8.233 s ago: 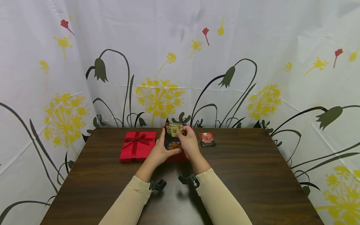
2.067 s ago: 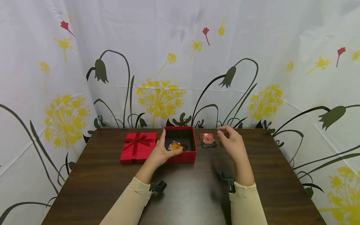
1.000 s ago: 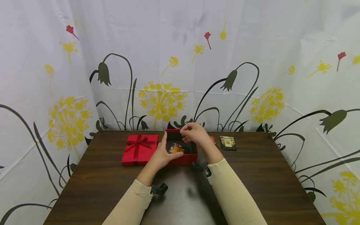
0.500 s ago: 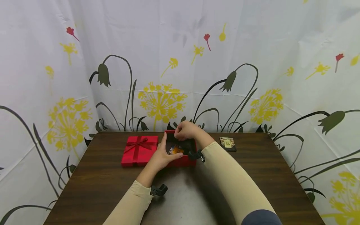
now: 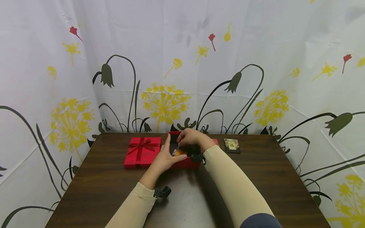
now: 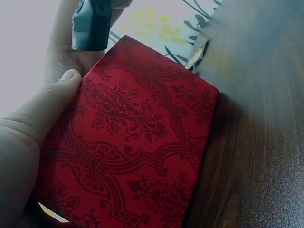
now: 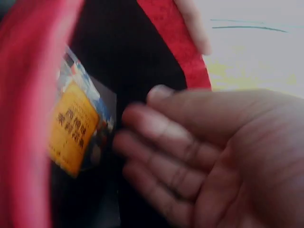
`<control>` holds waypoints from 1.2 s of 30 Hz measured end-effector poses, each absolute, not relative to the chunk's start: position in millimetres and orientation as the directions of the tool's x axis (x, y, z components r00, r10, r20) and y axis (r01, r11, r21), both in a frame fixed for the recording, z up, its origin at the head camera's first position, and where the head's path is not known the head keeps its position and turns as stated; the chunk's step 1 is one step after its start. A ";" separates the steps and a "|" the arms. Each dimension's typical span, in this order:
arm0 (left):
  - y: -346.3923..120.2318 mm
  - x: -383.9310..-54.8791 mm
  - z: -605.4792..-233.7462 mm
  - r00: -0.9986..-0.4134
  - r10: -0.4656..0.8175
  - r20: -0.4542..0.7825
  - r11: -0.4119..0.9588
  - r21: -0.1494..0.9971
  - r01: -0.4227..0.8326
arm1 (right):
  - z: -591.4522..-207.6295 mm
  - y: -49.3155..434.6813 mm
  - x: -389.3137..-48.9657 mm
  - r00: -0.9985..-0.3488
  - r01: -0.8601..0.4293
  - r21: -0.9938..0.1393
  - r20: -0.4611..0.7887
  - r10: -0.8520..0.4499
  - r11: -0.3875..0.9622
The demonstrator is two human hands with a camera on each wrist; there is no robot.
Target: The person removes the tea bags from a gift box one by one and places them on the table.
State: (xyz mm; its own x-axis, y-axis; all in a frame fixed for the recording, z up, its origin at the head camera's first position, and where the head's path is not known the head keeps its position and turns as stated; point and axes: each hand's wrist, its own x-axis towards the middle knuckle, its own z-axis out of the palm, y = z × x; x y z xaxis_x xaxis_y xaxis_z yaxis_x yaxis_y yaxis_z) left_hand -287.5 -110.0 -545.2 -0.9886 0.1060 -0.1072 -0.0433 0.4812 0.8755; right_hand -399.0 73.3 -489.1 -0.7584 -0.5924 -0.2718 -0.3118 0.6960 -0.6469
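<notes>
My left hand holds the open red gift box at its left front corner, thumb at the front rim and fingers along the left side. In the left wrist view, the thumb lies against an edge of the patterned red wall. My right hand reaches down into the box. Its fingers are bent loosely in the right wrist view, with nothing between them, close beside a small packet with an orange label. That packet leans inside the black interior; its lower part is in shadow.
The red lid with a ribbon bow lies left of the box. To the right are a red-labelled packet, partly hidden by the right wrist, and a dark packet with a yellow label. A printed curtain hangs behind the table.
The yellow-labelled packet, earlier in the hands over the box, now lies at the right of the red-labelled one. My right hand has come back left and down into the box; the left stays.
</notes>
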 end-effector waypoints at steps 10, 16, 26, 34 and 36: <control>-112.4 -289.6 -543.9 -0.988 0.110 -0.112 0.493 0.869 -0.044 | -487.7 74.0 -402.7 -0.735 -0.264 -0.723 -0.278 -0.619 0.638; -110.2 -290.4 -542.1 -0.987 0.118 -0.109 0.485 0.874 -0.038 | -483.5 73.9 -403.0 -0.702 -0.320 -0.636 -0.339 -0.627 0.702; -111.1 -285.5 -544.1 -0.987 0.103 -0.126 0.482 0.874 -0.062 | -484.6 76.0 -404.1 -0.646 -0.208 -0.694 -0.432 -0.629 0.690; -109.6 -287.4 -545.2 -0.988 0.107 -0.107 0.492 0.870 -0.041 | -480.3 76.7 -403.7 -0.643 -0.133 -0.672 -0.500 -0.580 0.728; -109.2 -287.6 -545.7 -0.989 0.106 -0.104 0.492 0.870 -0.039 | -480.5 76.6 -403.8 -0.638 -0.124 -0.667 -0.513 -0.574 0.734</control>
State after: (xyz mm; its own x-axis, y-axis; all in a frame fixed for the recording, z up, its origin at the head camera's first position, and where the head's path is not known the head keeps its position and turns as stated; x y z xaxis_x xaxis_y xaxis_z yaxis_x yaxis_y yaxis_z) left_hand -287.6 -109.2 -545.7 -0.9889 0.1057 -0.1043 -0.0391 0.4920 0.8697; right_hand -403.8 76.6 -480.5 -0.6383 -0.5743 -0.5126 -0.1245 0.7342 -0.6675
